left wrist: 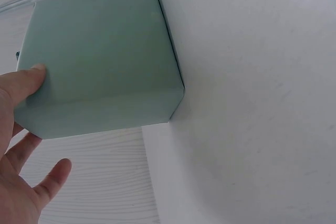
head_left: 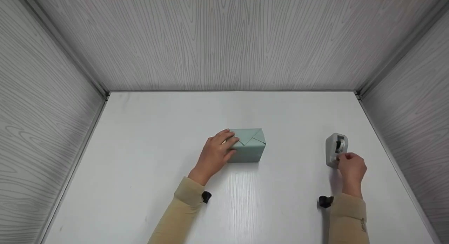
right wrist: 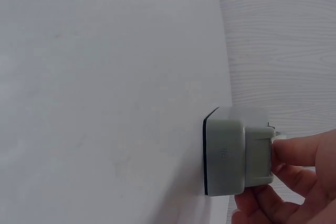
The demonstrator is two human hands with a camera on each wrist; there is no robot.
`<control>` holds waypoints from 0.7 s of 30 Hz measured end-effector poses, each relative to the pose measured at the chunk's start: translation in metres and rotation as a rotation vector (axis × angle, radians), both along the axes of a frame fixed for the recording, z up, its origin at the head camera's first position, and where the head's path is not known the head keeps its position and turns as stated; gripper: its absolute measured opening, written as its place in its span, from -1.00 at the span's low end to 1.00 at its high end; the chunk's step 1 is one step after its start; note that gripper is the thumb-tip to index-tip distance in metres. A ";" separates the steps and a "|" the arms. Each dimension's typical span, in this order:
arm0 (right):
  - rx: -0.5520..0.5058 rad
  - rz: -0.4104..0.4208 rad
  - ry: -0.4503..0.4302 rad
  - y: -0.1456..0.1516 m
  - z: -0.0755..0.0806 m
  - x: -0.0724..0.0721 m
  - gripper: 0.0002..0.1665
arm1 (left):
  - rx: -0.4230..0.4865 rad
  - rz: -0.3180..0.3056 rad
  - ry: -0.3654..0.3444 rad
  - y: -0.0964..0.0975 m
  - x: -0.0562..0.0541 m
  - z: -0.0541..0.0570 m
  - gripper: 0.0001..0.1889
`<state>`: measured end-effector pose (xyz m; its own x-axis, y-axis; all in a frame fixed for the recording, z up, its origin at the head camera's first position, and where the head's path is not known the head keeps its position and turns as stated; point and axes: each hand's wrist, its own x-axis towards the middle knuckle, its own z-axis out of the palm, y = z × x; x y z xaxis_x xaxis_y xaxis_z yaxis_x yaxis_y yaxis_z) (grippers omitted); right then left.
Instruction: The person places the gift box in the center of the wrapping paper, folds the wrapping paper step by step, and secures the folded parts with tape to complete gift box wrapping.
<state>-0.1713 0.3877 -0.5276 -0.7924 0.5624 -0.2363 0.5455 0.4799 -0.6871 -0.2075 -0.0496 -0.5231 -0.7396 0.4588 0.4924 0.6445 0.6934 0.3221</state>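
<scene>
A box wrapped in pale green paper point(head_left: 248, 153) sits on the white table, folded paper flaps showing on its top. My left hand point(head_left: 214, 153) grips its left end, fingers over the top and thumb against the near side. The left wrist view shows the thumb point(left wrist: 32, 81) pressed on the green paper, two fingers standing off below the box. Over to the right stands a grey tape dispenser point(head_left: 331, 149) with a roll of tape. At its cutting edge, my right hand point(head_left: 353, 167) pinches the tape end between thumb and index finger; the tape itself is barely visible.
The white table point(head_left: 147, 139) is bounded by grey wood-grain panels at the back point(head_left: 224, 44), left point(head_left: 42, 124) and right point(head_left: 414, 107). Both sleeves carry a small black device near the wrist.
</scene>
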 end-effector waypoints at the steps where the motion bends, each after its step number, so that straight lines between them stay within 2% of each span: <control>1: 0.001 -0.007 0.002 -0.001 0.000 0.000 -0.48 | -0.002 0.001 0.001 0.000 0.000 0.000 -0.60; 12: -0.052 0.001 -0.044 -0.001 0.009 -0.002 -0.40 | -0.014 0.010 -0.008 0.000 0.000 0.001 -0.60; 16: -0.054 0.037 -0.088 0.002 0.011 -0.004 -0.35 | -0.018 0.012 -0.010 0.001 0.000 0.001 -0.61; 21: -0.004 0.097 -0.144 0.004 0.011 -0.002 -0.39 | -0.011 0.009 -0.008 0.001 0.000 0.000 -0.61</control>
<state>-0.1735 0.3912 -0.5165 -0.8009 0.4832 -0.3536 0.5895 0.5325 -0.6074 -0.2070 -0.0491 -0.5230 -0.7477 0.4578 0.4810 0.6358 0.7026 0.3195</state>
